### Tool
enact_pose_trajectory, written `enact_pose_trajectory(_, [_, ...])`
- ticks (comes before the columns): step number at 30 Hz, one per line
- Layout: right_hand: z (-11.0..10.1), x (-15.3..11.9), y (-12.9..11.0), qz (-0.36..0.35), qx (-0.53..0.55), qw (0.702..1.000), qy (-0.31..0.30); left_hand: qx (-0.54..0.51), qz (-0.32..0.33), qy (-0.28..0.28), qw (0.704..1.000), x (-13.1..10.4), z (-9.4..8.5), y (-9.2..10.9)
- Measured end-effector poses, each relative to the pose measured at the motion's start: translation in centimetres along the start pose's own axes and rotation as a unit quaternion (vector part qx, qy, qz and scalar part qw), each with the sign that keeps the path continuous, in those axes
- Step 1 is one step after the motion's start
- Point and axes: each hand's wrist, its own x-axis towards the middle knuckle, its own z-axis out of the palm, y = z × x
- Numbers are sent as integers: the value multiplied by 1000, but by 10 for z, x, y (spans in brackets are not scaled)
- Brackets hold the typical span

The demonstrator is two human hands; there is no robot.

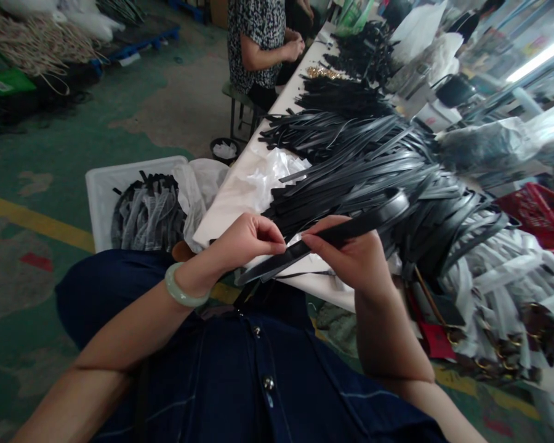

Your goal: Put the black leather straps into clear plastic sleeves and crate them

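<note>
A long black leather-like strap (pixel 351 229) runs across in front of me, its far end curled into a loop at the upper right. My right hand (pixel 351 255) is closed on it, thumb along the near side. Beside its edge, my left hand (pixel 253 237) is pinched, thumb against forefinger; whatever lies between those fingertips is too small to make out. The strap's lower end passes below my left hand toward my lap. Just beyond my hands, a big pile of black straps (pixel 351 166) covers the white table (pixel 228 203).
Left of the table stands a white bin (pixel 92 203) with wrapped dark pieces. Crumpled clear plastic (pixel 277 172) lies on the tabletop. White-wrapped straps with metal rings (pixel 498 295) hang at the right. Another person (pixel 258 49) sits farther along the table near gold-coloured parts (pixel 323 72).
</note>
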Motion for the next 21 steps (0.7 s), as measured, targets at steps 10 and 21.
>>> enact_pose_trajectory(10, [25,-18,9,56,19,985,164,39,-16,36,998,-1,1,-6])
enact_pose_trajectory(21, [31,-22,34,106,87,962,237,124,12,48,991,2,3,-6])
